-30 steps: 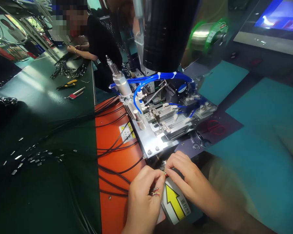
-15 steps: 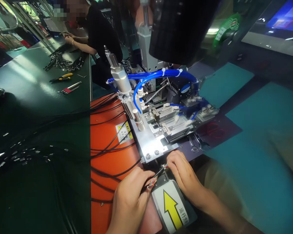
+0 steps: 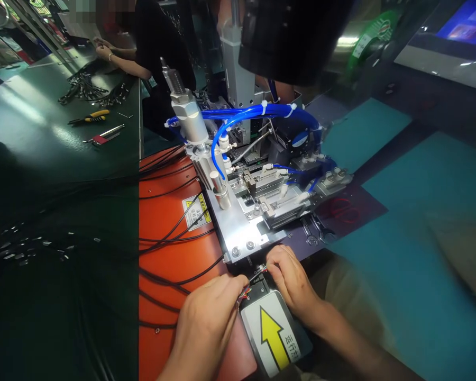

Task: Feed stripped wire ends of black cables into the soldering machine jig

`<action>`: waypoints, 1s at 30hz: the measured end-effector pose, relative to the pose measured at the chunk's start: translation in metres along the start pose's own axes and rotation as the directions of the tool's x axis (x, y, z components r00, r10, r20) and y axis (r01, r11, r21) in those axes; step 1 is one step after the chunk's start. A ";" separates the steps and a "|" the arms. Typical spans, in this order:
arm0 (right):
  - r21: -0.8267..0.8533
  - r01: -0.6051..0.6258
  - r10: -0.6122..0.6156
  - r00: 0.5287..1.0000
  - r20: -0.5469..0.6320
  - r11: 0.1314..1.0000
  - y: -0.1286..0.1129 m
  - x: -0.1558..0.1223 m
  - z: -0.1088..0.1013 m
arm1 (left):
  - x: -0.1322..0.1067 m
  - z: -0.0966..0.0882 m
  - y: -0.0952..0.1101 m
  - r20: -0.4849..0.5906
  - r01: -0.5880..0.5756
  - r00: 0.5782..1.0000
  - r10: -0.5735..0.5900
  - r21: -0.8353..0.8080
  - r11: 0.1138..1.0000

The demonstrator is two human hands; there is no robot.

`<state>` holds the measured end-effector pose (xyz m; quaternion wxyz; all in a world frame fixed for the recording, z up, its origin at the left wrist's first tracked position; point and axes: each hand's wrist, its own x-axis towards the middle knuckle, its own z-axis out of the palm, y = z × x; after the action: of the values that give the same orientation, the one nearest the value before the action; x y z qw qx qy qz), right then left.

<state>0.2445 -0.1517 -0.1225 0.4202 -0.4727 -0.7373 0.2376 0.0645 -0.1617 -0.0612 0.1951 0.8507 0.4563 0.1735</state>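
Between my hands runs a short black cable (image 3: 256, 275) with thin coloured wires fanning out at its ends. My left hand (image 3: 212, 307) is closed, thumb and finger pinching the cable near the red, white and dark wires. At the cable's other end, my right hand (image 3: 291, 278) pinches the wires with curled fingers. Both hands are just in front of the metal plate of a bench machine (image 3: 236, 233), over a small block. Below them is a white label with a yellow arrow (image 3: 272, 338).
Black cables (image 3: 170, 241) cross the orange machine base (image 3: 158, 280) on the left. Yellow-handled pliers (image 3: 89, 117), a red hex key set (image 3: 103, 136) and cable bundles lie on the dark table. Wrenches (image 3: 311, 230) sit right of the machine. A co-worker's hands (image 3: 103, 50) are at the far left.
The view has shifted slightly, so the scene sits a little further left and higher. My left thumb and fingers have drawn closer together on the cable; my right hand keeps its pinch.
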 end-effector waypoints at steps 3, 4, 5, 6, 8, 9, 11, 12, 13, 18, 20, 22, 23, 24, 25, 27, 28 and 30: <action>-0.028 -0.077 0.079 0.996 0.049 0.997 -0.006 0.002 -0.004 | 0.004 -0.001 -0.001 0.011 -0.159 0.987 0.160 0.187 0.969; -0.036 -0.113 0.115 0.991 0.070 0.993 -0.008 0.003 -0.005 | 0.005 -0.001 -0.001 0.031 -0.189 0.982 0.187 0.244 0.951; -0.041 -0.148 0.151 0.984 0.090 0.988 -0.010 0.004 -0.006 | 0.006 -0.001 -0.001 0.056 -0.206 0.978 0.199 0.291 0.934; -0.046 -0.180 0.184 0.977 0.108 0.983 -0.012 0.005 -0.007 | 0.008 -0.002 -0.001 0.087 -0.214 0.977 0.196 0.327 0.920; -0.055 -0.240 0.246 0.959 0.142 0.969 -0.014 0.007 -0.009 | 0.010 -0.004 -0.001 0.144 -0.227 0.972 0.186 0.370 0.901; -0.056 -0.270 0.276 0.948 0.158 0.961 -0.015 0.008 -0.009 | 0.011 -0.006 0.000 0.170 -0.233 0.969 0.180 0.383 0.894; -0.053 -0.324 0.328 0.925 0.191 0.945 -0.017 0.010 -0.011 | 0.013 -0.009 0.001 0.224 -0.241 0.961 0.161 0.396 0.886; -0.047 -0.339 0.341 0.918 0.203 0.940 -0.017 0.011 -0.012 | 0.014 -0.010 0.001 0.248 -0.243 0.957 0.150 0.404 0.882; -0.036 -0.343 0.343 0.916 0.211 0.939 -0.018 0.012 -0.013 | 0.015 -0.011 0.002 0.271 -0.248 0.952 0.142 0.413 0.876; 0.111 -0.196 0.169 0.963 0.209 0.974 -0.009 0.015 -0.014 | 0.018 -0.012 0.000 0.333 -0.269 0.936 0.115 0.467 0.842; 0.153 -0.147 0.115 0.973 0.199 0.977 0.000 0.014 -0.010 | 0.018 -0.011 -0.001 0.333 -0.260 0.938 0.099 0.484 0.835; 0.182 -0.126 0.092 0.978 0.187 0.975 0.008 0.012 -0.006 | 0.019 -0.012 0.000 0.326 -0.241 0.942 0.077 0.499 0.833; 0.198 -0.128 0.091 0.978 0.185 0.972 0.011 0.012 -0.005 | 0.019 -0.012 0.000 0.316 -0.222 0.947 0.063 0.497 0.839; 0.213 -0.141 0.101 0.977 0.187 0.967 0.013 0.012 -0.004 | 0.020 -0.013 0.002 0.304 -0.198 0.951 0.049 0.484 0.852; 0.228 -0.165 0.121 0.973 0.196 0.960 0.013 0.012 -0.004 | 0.021 -0.014 0.003 0.293 -0.172 0.956 0.034 0.462 0.870; 0.260 -0.235 0.173 0.955 0.241 0.936 0.010 0.014 -0.005 | 0.025 -0.015 0.007 0.286 -0.117 0.958 -0.008 0.416 0.902; 0.275 -0.272 0.197 0.942 0.271 0.922 0.008 0.015 -0.007 | 0.026 -0.016 0.009 0.291 -0.092 0.956 -0.032 0.404 0.910; 0.299 -0.332 0.232 0.917 0.325 0.895 0.003 0.019 -0.011 | 0.027 -0.015 0.012 0.301 -0.061 0.951 -0.065 0.391 0.918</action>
<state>0.2518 -0.1340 -0.1113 0.3487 -0.4550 -0.6584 0.4878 0.0802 -0.1425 -0.0391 0.0880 0.8885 0.4468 -0.0573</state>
